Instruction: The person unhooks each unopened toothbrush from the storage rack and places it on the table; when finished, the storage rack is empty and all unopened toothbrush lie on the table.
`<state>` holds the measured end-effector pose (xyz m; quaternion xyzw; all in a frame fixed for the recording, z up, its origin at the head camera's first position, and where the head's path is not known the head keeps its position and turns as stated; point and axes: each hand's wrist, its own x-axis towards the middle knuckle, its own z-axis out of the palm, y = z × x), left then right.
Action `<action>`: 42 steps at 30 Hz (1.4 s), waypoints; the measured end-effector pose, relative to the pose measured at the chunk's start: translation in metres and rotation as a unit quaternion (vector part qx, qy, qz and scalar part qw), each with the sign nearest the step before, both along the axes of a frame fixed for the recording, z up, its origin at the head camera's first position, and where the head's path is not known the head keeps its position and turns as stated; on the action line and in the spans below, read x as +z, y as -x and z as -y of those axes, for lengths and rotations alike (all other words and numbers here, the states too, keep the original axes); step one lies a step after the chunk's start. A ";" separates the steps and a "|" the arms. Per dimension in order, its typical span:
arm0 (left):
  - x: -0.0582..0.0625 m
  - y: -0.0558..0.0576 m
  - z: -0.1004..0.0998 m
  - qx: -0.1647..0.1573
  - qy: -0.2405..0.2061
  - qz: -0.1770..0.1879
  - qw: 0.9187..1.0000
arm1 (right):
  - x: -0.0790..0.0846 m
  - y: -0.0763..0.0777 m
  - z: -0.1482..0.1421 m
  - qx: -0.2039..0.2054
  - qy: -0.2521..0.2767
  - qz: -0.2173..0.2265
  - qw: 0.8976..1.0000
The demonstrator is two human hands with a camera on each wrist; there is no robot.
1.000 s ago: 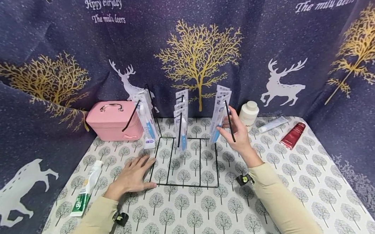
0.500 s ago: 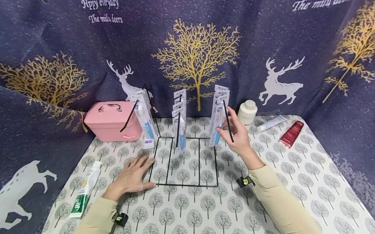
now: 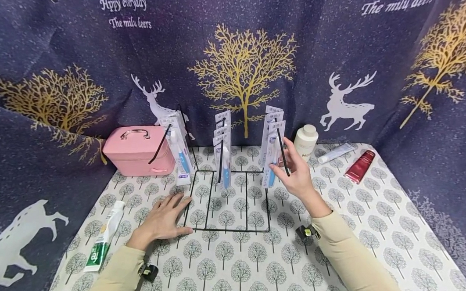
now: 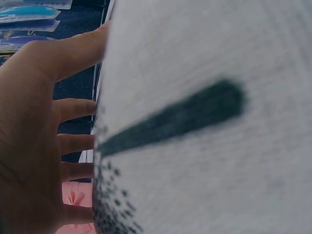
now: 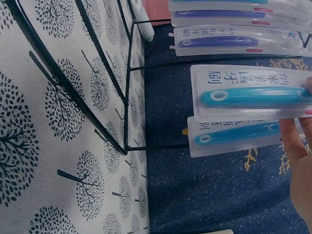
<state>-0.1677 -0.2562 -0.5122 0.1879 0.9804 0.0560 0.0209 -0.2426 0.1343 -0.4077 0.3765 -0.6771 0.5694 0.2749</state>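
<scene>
On the right hook of a black wire rack [image 3: 228, 230] hangs a packaged toothbrush [image 3: 272, 155] with a blue handle. My right hand [image 3: 298, 174] pinches its edge between thumb and fingers. In the right wrist view, this toothbrush pack [image 5: 243, 95] stands apart from a similar pack [image 5: 229, 138] behind it. My left hand [image 3: 163, 221] lies on the table with fingers spread, beside the rack's left base bar. It holds nothing, and the left wrist view shows those fingers [image 4: 75, 108] reaching the tablecloth.
Toothbrush packs hang on the middle hook [image 3: 222, 151] and left hook [image 3: 179, 145]. A pink case [image 3: 139, 151] stands left, a white bottle [image 3: 306, 142] right. Tubes lie about: a green-white tube [image 3: 104, 237], a pale tube [image 3: 336, 153] and a red tube [image 3: 360, 166].
The front right toothbrush pack has slid toward me along its hook, opening a gap from those behind. My right hand has moved slightly with it. The left hand has stayed in place.
</scene>
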 end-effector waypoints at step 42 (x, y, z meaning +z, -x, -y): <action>-0.002 0.002 0.000 -0.007 -0.005 -0.004 1.000 | 0.008 -0.044 -0.011 0.022 -0.003 -0.024 0.999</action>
